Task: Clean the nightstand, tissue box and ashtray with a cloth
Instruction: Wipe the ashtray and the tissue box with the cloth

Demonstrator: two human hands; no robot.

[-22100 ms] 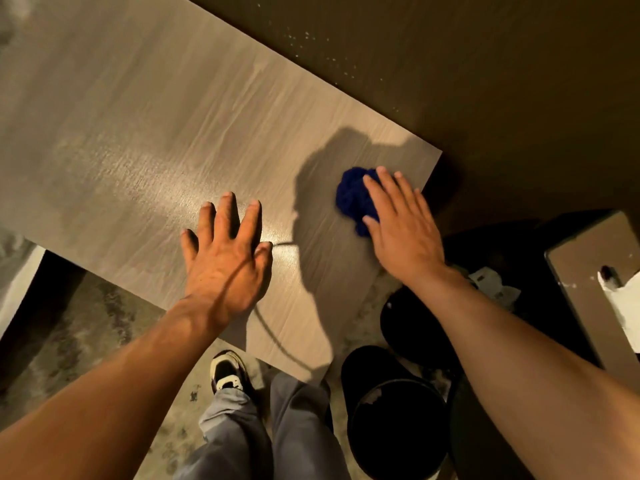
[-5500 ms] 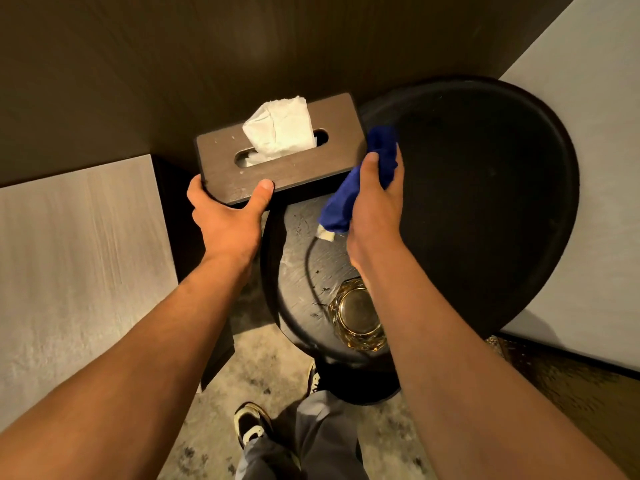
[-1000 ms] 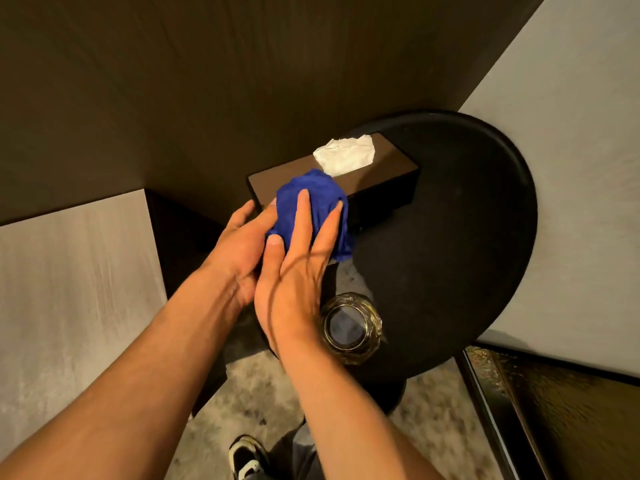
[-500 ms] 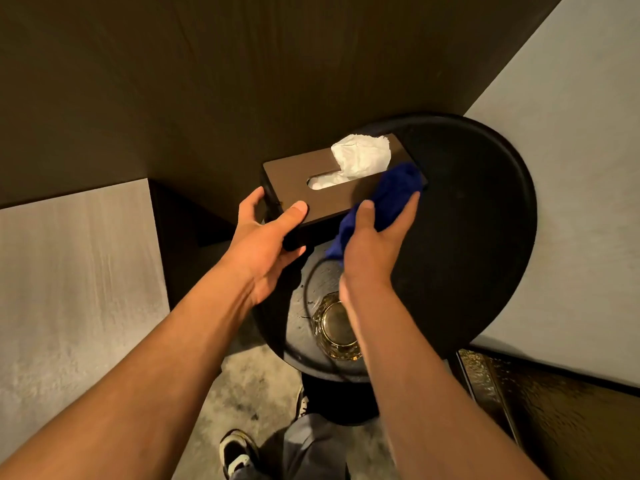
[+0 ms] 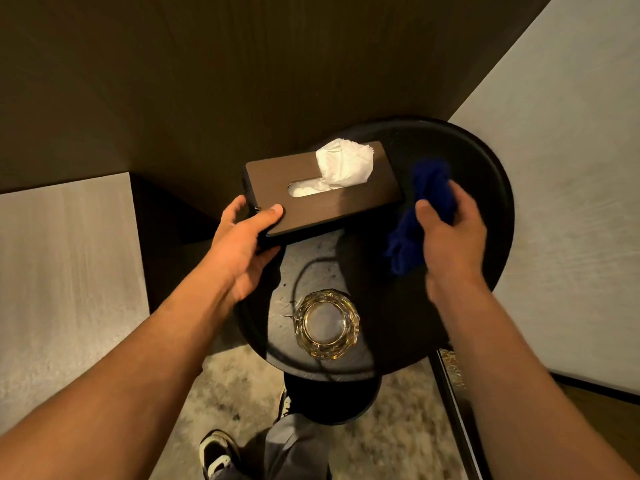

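Note:
A dark brown tissue box [image 5: 360, 199] with a white tissue [image 5: 346, 164] sticking out of its slot is held tilted above the round black nightstand [image 5: 485, 174]. My left hand [image 5: 242, 247] grips the box by its left end, thumb on top. My right hand [image 5: 450, 237] holds a bunched blue cloth [image 5: 426, 199] just off the box's right end, over the black top. A clear, amber-tinted glass ashtray [image 5: 325, 323] stands on the near part of the nightstand, between my forearms.
A dark wood wall runs behind the nightstand. Pale grey surfaces lie at the left [image 5: 65, 271] and at the right [image 5: 571, 168]. Below are a speckled floor, my trouser leg and shoe [image 5: 218, 455], and the nightstand's black base [image 5: 329, 400].
My right hand has drawn the cloth off the box's right edge and further right. The left hand keeps its grip on the box, which now shows its full top.

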